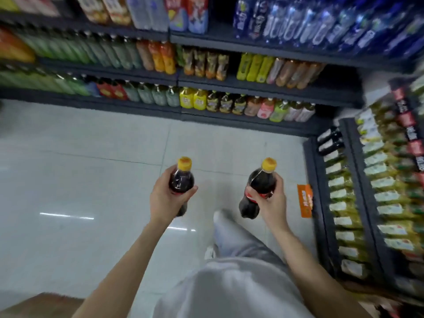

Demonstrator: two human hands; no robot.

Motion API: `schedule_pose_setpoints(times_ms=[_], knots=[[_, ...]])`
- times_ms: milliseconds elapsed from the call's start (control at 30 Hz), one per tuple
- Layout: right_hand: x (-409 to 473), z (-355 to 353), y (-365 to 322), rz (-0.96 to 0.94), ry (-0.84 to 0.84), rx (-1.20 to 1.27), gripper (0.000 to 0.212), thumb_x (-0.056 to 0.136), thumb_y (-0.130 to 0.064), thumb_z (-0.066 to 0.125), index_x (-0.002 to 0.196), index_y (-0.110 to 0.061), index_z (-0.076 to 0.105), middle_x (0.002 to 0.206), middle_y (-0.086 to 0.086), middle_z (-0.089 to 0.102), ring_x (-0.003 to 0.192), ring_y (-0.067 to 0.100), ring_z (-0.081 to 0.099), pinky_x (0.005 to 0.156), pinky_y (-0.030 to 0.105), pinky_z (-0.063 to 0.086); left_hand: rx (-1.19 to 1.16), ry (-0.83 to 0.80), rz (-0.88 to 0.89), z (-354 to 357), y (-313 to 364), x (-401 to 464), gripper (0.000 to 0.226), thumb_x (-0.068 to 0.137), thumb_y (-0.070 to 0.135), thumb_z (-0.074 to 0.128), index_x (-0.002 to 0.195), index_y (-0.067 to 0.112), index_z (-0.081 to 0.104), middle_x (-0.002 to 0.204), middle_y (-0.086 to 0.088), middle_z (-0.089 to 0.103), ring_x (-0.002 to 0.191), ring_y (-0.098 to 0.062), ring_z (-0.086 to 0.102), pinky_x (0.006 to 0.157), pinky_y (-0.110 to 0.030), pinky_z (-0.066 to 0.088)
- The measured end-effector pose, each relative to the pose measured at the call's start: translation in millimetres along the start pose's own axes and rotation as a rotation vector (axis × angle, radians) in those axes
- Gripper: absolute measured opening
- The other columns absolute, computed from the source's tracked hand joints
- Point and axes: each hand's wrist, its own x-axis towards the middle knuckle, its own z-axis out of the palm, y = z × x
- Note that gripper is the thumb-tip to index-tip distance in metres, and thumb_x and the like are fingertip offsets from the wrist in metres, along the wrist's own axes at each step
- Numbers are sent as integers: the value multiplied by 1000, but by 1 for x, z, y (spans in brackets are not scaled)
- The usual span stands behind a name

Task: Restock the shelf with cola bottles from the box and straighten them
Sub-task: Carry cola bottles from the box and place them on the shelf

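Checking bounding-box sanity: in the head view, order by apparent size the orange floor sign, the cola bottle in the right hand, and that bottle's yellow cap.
1. Cola bottle, in the right hand.
2. Orange floor sign, clearly smaller, though it lies farther from the camera.
3. Yellow cap, smallest.

Both arms outstretched, left hand (pixel 167 198) and right hand (pixel 271 203) fingers curled, gripping

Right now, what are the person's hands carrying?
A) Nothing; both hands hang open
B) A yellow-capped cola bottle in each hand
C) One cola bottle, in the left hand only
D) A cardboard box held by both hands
B: the left hand grips one cola bottle and the right hand grips another cola bottle, both yellow-capped, above the floor.
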Motion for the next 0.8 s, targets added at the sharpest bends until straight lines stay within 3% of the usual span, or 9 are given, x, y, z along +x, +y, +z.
schedule_pose_setpoints(times_ms=[133, 267, 367, 467, 567, 667, 800], knots=[[70, 72, -49, -78, -113, 38, 59, 74, -10, 79, 121, -26, 47, 102, -20, 60, 87, -15, 57, 77, 4, 44, -1, 146, -15, -49, -9, 69, 61, 65, 27, 85, 117, 26, 54, 104, 5, 64, 98, -14, 59, 85, -29, 45], [143, 150, -116, -155, -191, 168, 50, 81, -10, 72, 123, -22, 49, 106, -17, 60, 90, -12, 58, 76, 4, 43, -113, 250, -26, -101, -2, 151, 51, 68, 22, 85, 107, 30, 53, 91, 13, 63, 84, 0, 57, 75, -22, 42], [188, 204, -179, -208, -263, 253, 45, 83, -17, 70, 122, -22, 49, 106, -15, 60, 90, -10, 59, 76, 7, 45, -169, 290, 26, -143, 17, 212, 46, 72, 24, 82, 107, 28, 53, 94, 15, 62, 88, 3, 58, 76, -15, 46], [226, 251, -244, -266, -325, 290, 63, 73, -33, 77, 127, -18, 48, 112, -8, 61, 97, -2, 60, 80, 12, 46, -223, 315, 88, -182, 42, 277, 49, 74, 20, 79, 113, 24, 49, 100, 15, 59, 92, 10, 55, 77, -6, 42], [259, 291, -305, -383, -359, 267, 65, 72, -30, 80, 127, -19, 47, 114, -7, 61, 101, -1, 59, 83, 10, 45, -233, 367, 196, -216, 68, 343, 55, 73, 18, 78, 117, 12, 45, 103, 12, 55, 94, 15, 53, 79, -4, 40], [293, 331, -358, -508, -302, 263, 58, 75, -20, 79, 124, -16, 48, 112, -5, 61, 100, -1, 59, 86, 12, 45, -238, 409, 314, -249, 90, 414, 50, 73, 11, 79, 113, 6, 47, 96, 11, 54, 88, 13, 53, 76, -4, 39], [342, 382, -422, -621, -101, 308, 62, 72, -27, 80, 124, -18, 46, 120, 0, 58, 112, 11, 56, 93, 15, 44, -225, 429, 454, -295, 115, 510, 63, 69, 40, 82, 115, 12, 48, 101, 4, 57, 98, -6, 57, 86, -23, 47]])
